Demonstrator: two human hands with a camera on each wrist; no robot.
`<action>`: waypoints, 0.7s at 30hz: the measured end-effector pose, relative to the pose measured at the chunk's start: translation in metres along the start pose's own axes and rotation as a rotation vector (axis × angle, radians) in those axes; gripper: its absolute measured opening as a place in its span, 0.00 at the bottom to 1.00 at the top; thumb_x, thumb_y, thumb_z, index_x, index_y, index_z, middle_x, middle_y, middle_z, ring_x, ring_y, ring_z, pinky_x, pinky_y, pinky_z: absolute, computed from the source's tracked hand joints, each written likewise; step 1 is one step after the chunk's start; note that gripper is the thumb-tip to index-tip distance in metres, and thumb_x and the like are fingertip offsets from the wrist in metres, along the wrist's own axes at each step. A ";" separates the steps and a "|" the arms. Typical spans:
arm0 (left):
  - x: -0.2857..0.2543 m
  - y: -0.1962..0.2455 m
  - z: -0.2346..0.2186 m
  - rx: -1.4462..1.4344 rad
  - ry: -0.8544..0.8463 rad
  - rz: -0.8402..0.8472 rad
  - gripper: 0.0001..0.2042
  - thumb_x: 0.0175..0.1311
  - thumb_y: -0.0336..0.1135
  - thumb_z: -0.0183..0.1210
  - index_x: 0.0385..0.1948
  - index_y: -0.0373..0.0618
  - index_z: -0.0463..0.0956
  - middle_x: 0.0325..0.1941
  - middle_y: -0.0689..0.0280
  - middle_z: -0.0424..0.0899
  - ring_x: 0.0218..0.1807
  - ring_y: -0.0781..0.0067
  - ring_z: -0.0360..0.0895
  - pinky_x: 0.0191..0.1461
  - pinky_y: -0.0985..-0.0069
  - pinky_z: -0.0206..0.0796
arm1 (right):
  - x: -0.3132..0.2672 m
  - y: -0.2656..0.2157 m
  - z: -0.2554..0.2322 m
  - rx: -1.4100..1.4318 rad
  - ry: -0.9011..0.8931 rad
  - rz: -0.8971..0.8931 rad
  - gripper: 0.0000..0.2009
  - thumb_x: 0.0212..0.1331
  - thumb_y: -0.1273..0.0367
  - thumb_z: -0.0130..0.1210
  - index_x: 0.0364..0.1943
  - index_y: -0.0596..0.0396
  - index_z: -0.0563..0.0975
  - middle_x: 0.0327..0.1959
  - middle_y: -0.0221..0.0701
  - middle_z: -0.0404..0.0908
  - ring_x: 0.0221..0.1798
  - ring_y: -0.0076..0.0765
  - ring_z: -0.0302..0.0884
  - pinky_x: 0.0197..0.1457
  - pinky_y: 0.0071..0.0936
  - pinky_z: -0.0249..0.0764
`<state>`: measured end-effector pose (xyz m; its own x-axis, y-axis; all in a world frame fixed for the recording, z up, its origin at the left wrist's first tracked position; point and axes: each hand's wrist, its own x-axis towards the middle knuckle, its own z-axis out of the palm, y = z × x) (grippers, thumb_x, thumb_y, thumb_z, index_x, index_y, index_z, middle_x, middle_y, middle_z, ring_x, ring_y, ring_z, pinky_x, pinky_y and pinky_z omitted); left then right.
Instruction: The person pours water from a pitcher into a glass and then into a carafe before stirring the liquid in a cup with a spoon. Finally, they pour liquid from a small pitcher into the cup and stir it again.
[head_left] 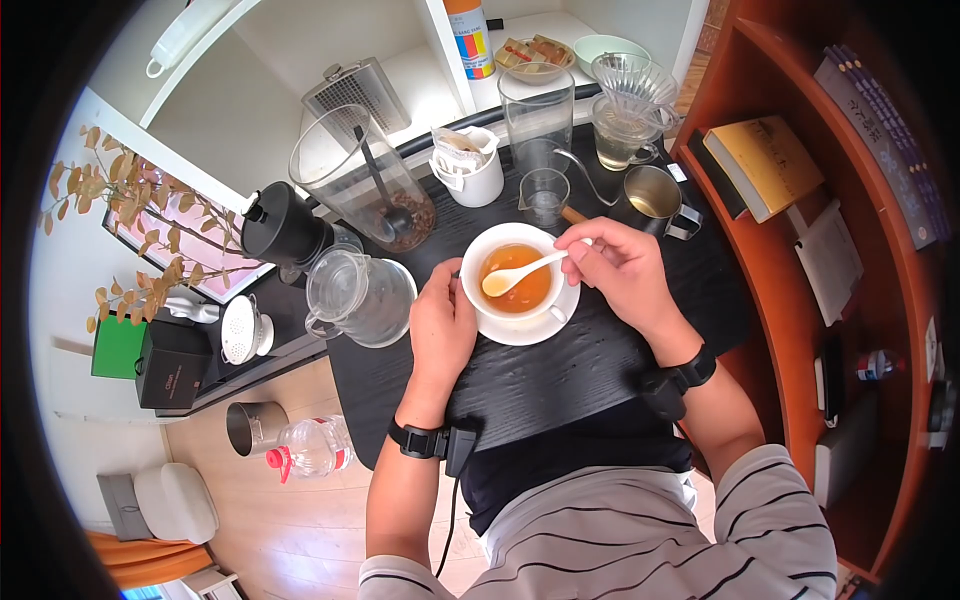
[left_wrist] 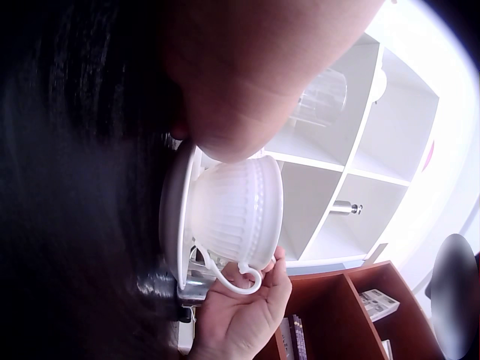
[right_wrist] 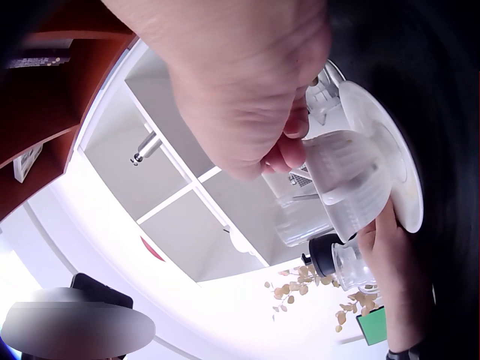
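Note:
A white cup [head_left: 487, 243] of amber liquid stands on a white saucer [head_left: 497, 331] on the black table. Pinched in my right hand [head_left: 625, 274] is a white spoon [head_left: 535, 266], its bowl dipped in the liquid. My left hand [head_left: 443, 325] rests at the left side of the cup and saucer; whether its fingers grip the rim is hidden. The left wrist view shows the ribbed side of the cup [left_wrist: 238, 202] and its handle, with the right hand [left_wrist: 244, 319] behind. In the right wrist view, the left hand [right_wrist: 394, 270] touches near the saucer [right_wrist: 407, 172].
A glass pitcher [head_left: 375, 300] stands left of the saucer, and a tall glass container [head_left: 335, 170] behind it. Beyond the cup are a small glass beaker [head_left: 545, 195], a white mug [head_left: 475, 180] and a metal cup [head_left: 652, 192]. A wooden shelf [head_left: 790, 300] borders the right.

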<state>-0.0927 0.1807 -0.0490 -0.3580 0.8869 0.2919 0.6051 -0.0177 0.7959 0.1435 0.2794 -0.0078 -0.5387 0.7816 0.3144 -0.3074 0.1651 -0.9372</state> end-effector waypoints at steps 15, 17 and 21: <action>0.000 0.007 -0.003 0.008 -0.022 -0.026 0.12 0.75 0.29 0.57 0.55 0.38 0.81 0.31 0.54 0.86 0.30 0.58 0.85 0.38 0.66 0.75 | -0.001 -0.003 -0.001 -0.073 0.259 -0.089 0.09 0.76 0.71 0.61 0.52 0.62 0.84 0.38 0.32 0.89 0.38 0.20 0.87 0.36 0.16 0.77; 0.000 0.005 -0.002 0.007 -0.025 -0.030 0.12 0.75 0.29 0.57 0.55 0.38 0.81 0.31 0.54 0.86 0.30 0.58 0.85 0.38 0.66 0.75 | -0.001 0.001 0.001 -0.111 0.240 -0.135 0.08 0.76 0.72 0.61 0.51 0.63 0.84 0.38 0.31 0.88 0.37 0.20 0.86 0.37 0.16 0.77; 0.000 0.006 -0.002 0.009 -0.012 -0.028 0.12 0.75 0.29 0.57 0.55 0.39 0.81 0.32 0.54 0.86 0.30 0.58 0.85 0.38 0.65 0.75 | -0.001 0.003 0.002 -0.312 0.153 -0.172 0.06 0.75 0.75 0.61 0.49 0.62 0.85 0.38 0.28 0.85 0.38 0.17 0.82 0.40 0.17 0.77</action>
<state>-0.0904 0.1799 -0.0430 -0.3665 0.8926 0.2626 0.6009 0.0115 0.7993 0.1415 0.2779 -0.0110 -0.3692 0.8033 0.4673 -0.1167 0.4587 -0.8809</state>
